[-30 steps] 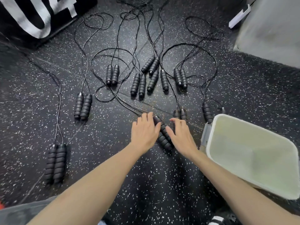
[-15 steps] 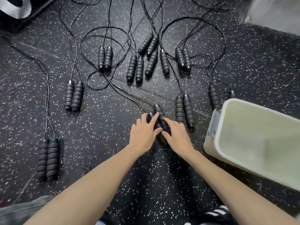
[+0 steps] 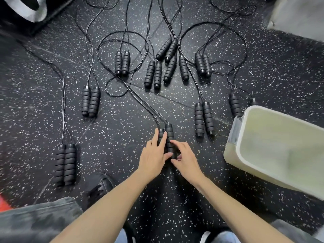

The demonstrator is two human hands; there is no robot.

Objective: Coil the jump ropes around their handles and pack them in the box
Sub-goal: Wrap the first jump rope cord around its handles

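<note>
Two hands meet over one pair of ridged black handles lying side by side on the speckled floor: the left hand rests straight fingers along the left handle, and the right hand curls its fingertips against the right one, pinching it. Their cord runs away up and to the left, uncoiled. Just right stands the pale box, open and tilted. Beyond, another handle pair lies near the box, one pair far left, and more pairs with loose, tangled cords farther off.
</note>
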